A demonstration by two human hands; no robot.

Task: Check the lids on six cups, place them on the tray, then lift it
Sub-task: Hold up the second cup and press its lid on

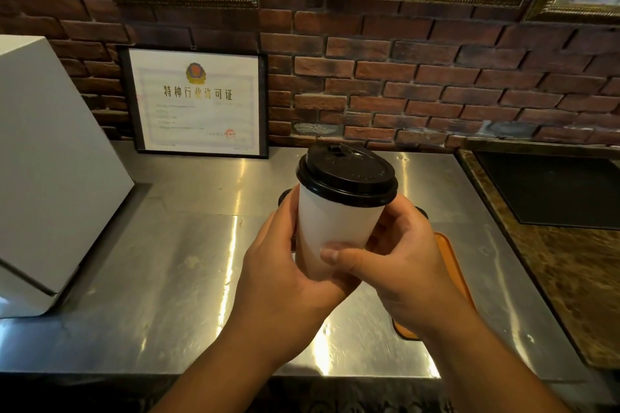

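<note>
We see one cup, centre frame, held above the surface, axis near upright, black lid seated. Left hand and right hand both wrap its wall, fingers closed on it. Orange tray lies lower right, under the right hand, which is nearer. Count: one cup clear, two dark rims behind it; others hidden.

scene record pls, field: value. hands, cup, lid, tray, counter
left hand: wrapped on the cup's left side
right hand: wrapped on its right side, thumb across the front
cup: white, upright, held above the counter
lid: black, on the cup
tray: orange, mostly hidden behind the hands
counter: steel
</note>
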